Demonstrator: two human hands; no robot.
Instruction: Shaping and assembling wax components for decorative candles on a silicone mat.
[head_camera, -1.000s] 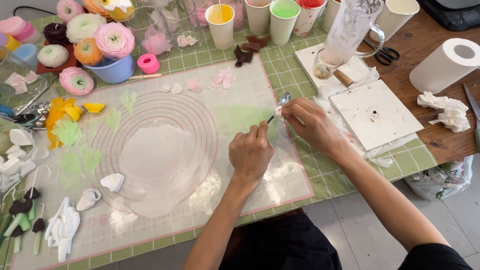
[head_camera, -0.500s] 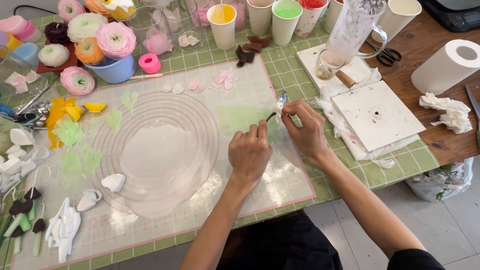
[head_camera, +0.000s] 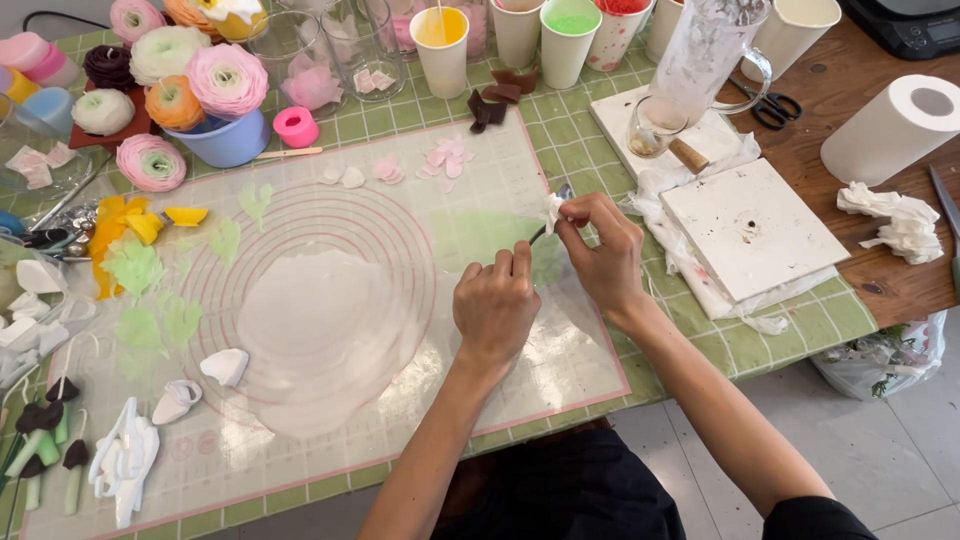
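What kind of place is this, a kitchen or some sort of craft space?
Most likely a craft worktable for making artificial flowers: finished blooms, cups of coloured liquid and a ringed work mat lie around the hands.

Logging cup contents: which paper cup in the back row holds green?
The paper cup third from the left, filled with green; its neighbours show yellow and red contents, or contents that cannot be made out.

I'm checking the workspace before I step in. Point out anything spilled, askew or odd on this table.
Little stands out. A small glass jar lies tipped on its side on the white block, its cork beside it. Crumpled tissue sits loose on the wood. Both hands, left hand and right hand, work a small tool.
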